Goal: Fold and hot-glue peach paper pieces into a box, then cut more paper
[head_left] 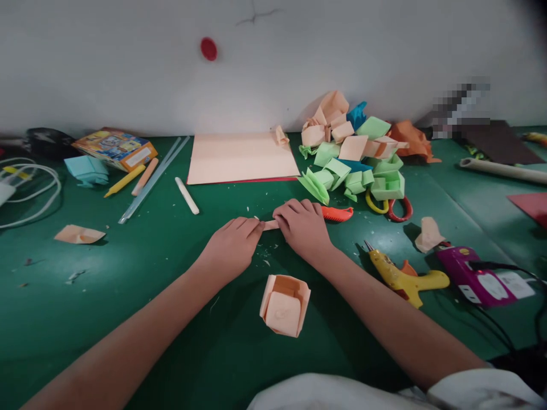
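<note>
A small strip of peach paper (270, 225) is stretched between my two hands, low over the green table. My left hand (234, 246) pinches its left end with closed fingers. On the other end, the fingers of my right hand (302, 230) are closed, hiding part of the strip. Between my forearms stands a folded peach paper box (285, 307), its open side facing up towards me. Just beyond my right hand lies an orange-red cutter (337, 214), partly covered by the hand.
Folded green and peach paper pieces (354, 154) are heaped at the back right, near scissors (388, 206). A yellow glue gun (405, 277) and purple power strip (478, 276) lie right. Peach sheets (243, 158), a white stick (187, 195) and glue sticks (154, 179) lie behind and left.
</note>
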Action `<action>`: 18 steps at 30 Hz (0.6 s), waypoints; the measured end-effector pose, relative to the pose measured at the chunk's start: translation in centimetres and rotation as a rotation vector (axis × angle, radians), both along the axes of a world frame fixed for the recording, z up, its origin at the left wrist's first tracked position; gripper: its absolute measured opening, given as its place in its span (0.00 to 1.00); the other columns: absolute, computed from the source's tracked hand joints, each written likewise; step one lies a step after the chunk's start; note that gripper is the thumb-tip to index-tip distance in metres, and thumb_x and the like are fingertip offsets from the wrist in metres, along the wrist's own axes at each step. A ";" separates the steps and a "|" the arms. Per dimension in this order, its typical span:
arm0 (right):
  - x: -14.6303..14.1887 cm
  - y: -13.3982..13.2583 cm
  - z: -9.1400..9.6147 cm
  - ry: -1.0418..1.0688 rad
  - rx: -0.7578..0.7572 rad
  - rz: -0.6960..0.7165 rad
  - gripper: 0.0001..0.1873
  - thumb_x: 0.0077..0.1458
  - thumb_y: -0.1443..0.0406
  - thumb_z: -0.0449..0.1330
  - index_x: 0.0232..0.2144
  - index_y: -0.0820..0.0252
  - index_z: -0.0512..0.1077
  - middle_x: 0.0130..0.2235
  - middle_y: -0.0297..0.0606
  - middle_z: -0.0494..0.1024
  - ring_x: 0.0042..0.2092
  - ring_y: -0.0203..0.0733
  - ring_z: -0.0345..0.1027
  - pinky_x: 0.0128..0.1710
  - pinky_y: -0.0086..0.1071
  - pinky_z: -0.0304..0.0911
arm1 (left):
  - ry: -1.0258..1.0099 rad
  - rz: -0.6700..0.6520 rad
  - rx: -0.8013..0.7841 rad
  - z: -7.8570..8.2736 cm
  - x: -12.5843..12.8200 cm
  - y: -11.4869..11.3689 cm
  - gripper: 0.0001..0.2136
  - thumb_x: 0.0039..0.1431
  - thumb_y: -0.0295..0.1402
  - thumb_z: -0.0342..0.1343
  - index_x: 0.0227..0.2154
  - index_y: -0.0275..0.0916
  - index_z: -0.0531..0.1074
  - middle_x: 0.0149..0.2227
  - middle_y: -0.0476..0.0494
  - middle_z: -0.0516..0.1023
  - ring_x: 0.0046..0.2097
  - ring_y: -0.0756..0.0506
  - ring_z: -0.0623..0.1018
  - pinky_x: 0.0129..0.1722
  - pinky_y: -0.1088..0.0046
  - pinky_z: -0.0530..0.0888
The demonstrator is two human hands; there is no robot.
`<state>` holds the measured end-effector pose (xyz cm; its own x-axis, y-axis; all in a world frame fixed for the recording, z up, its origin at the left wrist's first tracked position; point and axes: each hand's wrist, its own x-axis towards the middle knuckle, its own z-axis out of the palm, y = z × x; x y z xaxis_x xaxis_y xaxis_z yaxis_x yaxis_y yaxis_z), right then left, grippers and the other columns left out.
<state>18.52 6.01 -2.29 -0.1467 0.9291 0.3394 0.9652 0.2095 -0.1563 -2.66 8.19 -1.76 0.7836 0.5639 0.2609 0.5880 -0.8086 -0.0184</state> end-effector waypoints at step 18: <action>2.4 -3.1 0.9 -0.074 -0.237 0.469 0.30 0.71 0.64 0.47 0.72 0.63 0.54 0.73 0.45 0.57 0.74 0.51 0.49 0.74 0.59 0.40 | 0.233 0.089 -0.207 1.7 -1.1 -2.2 0.34 0.60 0.18 0.42 0.70 0.35 0.59 0.72 0.39 0.59 0.73 0.36 0.60 0.72 0.45 0.57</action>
<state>20.94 2.87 -1.37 -0.5806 0.8079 0.1009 0.7866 0.5886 -0.1865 -3.76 5.95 -0.09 0.7539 0.6553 -0.0468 0.6560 -0.7548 -0.0014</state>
